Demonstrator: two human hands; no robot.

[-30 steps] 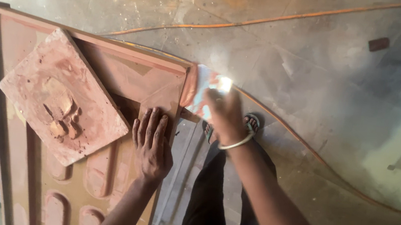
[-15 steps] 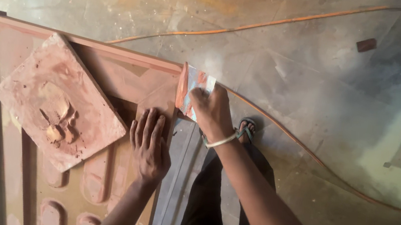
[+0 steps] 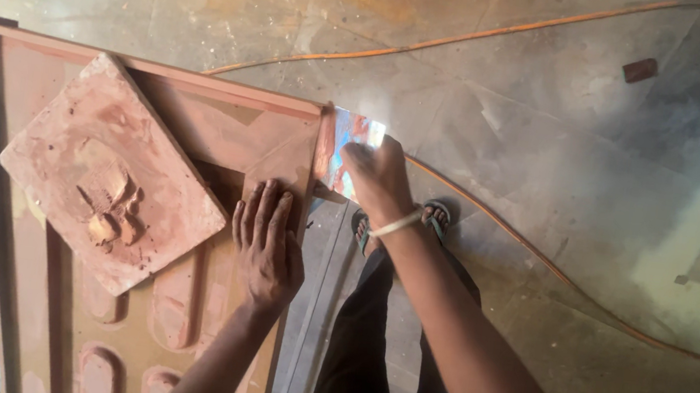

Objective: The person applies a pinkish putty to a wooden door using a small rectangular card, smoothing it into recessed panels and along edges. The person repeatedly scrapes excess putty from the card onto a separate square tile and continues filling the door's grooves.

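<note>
Concrete floor [image 3: 553, 114] fills the upper and right of the frame, stained grey and ochre, glare patch at far right. A thin orange cable [image 3: 491, 35] runs across it from upper right toward centre, then curves down to lower right.

Reddish-brown panelled door [image 3: 174, 352] occupies the left half, lying flat, top edge toward upper frame. Raised oval recesses visible in its lower part. Surface coated in red dust or primer.

Square carved block [image 3: 115, 174], same red tone, rests on the door at upper left, turned diamond-wise, relief motif at its centre.

Person's dark trousers at lower centre; sandalled foot [image 3: 435, 218] on the floor just right of the door's edge.

Left hand [image 3: 267, 244]: flat, palm down, fingers extended and together, pressing on the door near its right stile. Holds nothing.

Right hand [image 3: 379, 173]: at the door's upper right corner, fingers curled onto a small shiny sheet [image 3: 347, 148], bluish-white with red smears, held against the door's right edge. A pale band sits on that wrist.

Small dark block [image 3: 639, 70] lies on the floor, upper right, well apart from everything.
</note>
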